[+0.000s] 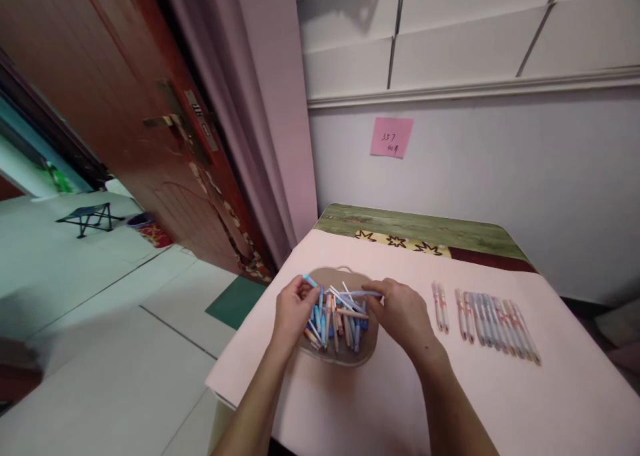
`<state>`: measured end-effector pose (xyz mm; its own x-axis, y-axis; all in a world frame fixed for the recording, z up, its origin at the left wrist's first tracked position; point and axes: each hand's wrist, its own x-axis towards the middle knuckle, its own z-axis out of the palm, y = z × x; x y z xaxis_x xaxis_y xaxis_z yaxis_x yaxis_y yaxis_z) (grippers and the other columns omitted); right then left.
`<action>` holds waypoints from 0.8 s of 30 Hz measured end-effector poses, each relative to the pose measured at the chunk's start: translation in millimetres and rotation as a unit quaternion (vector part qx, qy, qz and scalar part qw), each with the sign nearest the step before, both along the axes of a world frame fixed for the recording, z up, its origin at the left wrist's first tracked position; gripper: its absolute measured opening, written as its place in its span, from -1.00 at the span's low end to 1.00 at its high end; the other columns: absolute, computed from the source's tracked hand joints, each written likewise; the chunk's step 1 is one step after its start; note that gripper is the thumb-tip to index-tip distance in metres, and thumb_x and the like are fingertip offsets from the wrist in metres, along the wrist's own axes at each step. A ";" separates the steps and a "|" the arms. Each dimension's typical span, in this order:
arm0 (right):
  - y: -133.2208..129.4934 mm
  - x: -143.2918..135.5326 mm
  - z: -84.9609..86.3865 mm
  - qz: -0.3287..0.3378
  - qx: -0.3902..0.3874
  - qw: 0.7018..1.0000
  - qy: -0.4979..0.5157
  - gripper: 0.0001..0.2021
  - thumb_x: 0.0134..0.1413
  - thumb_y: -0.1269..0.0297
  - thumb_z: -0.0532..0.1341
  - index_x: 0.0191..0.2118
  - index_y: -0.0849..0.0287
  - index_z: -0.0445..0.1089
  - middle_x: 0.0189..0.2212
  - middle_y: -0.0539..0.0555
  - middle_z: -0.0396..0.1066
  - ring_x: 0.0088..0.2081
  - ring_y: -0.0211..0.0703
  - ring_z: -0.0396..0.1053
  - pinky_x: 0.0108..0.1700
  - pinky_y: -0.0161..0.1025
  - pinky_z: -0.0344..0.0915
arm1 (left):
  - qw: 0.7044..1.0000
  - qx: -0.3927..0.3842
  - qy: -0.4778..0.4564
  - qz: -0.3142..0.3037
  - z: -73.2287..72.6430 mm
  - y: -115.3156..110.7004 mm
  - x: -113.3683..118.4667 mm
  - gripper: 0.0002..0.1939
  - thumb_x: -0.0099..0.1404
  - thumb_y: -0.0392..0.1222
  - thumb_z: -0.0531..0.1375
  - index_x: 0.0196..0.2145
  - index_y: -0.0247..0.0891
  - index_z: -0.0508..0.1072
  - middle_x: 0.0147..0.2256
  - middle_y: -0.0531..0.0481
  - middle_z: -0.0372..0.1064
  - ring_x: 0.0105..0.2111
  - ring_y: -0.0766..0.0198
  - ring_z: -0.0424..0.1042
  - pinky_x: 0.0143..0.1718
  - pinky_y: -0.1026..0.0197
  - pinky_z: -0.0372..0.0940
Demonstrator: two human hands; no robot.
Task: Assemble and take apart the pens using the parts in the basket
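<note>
A shallow brown basket [370, 349] filled with loose pens [327, 323] in blue, orange, grey and white stands on the table. At its left rim, my left hand [296, 308] is closed, thumb against fingers, with a light blue pen [310, 281] sticking out at the top. Across the basket's right side reaches my right hand [400, 309], pinching a pale lavender pen [357, 294] that lies nearly level over the others. To the right, several pale pens [495, 323] lie side by side in a row, and a pair of pens [441, 306] lies a little apart from them.
The table has a pale pink cover [400, 403]; its far edge shows a green wood-patterned strip [415, 223]. A pink note [391, 137] sticks to the wall behind. On the left are a brown door [150, 143], a purple curtain [240, 109] and a folding stool [90, 213].
</note>
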<state>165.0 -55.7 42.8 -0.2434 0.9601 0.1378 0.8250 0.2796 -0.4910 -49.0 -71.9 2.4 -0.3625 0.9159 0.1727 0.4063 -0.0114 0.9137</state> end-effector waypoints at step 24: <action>1.4 -15.2 -5.1 -0.039 0.030 0.996 0.068 -0.84 0.11 0.18 0.18 -0.25 -0.04 0.51 -0.36 -0.04 0.55 -0.32 -0.12 0.45 -0.36 -0.28 0.10 | 0.951 -0.237 0.200 -0.017 -32.6 25.8 20.6 -0.85 -0.15 -0.21 0.33 -0.66 -0.22 0.41 -0.49 -0.26 0.48 -0.31 -0.15 0.46 -0.30 0.05 0.20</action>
<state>149.9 -54.2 37.6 -0.1434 0.9646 0.2215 0.7721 0.2490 -0.5847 -28.3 -46.0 -30.2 -0.3229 0.9355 -0.1437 0.7294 0.3427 0.5920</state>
